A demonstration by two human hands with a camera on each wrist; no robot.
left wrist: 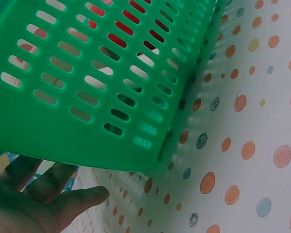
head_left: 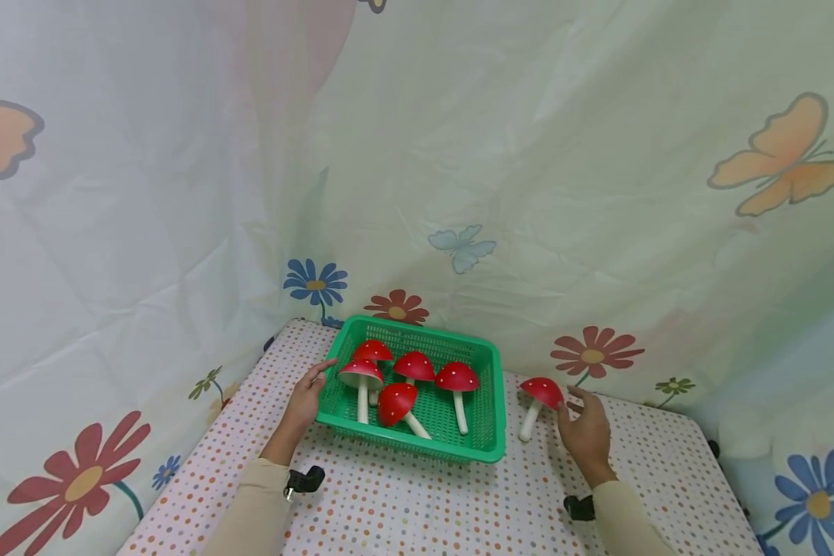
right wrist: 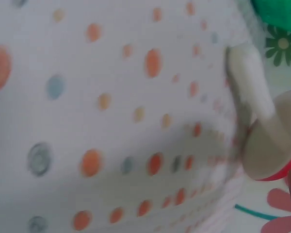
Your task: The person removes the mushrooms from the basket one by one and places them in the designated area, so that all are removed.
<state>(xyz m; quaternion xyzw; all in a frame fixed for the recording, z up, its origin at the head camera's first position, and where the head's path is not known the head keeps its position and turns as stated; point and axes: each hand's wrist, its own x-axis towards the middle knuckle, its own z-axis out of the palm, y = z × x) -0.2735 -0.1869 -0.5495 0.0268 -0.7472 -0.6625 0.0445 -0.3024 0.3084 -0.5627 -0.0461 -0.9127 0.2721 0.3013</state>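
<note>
two hands: the left hand (head_left: 307,398) rests relaxed fingers on the green basket (head_left: 489,432) holding five red mushrooms (head_left: 456,378); the right hand (head_left: 585,432), loosely spread, touches a sixth mushroom (head_left: 540,394) lying on the dotted tablecloth (head_left: 417,502). behind hangs a flower-and-butterfly sheet (head_left: 528,154).

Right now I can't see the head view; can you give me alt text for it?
A green basket holding five red toy mushrooms sits on a dotted tablecloth. The left hand touches its left side; the right hand reaches a sixth mushroom lying outside, to the right.
</note>
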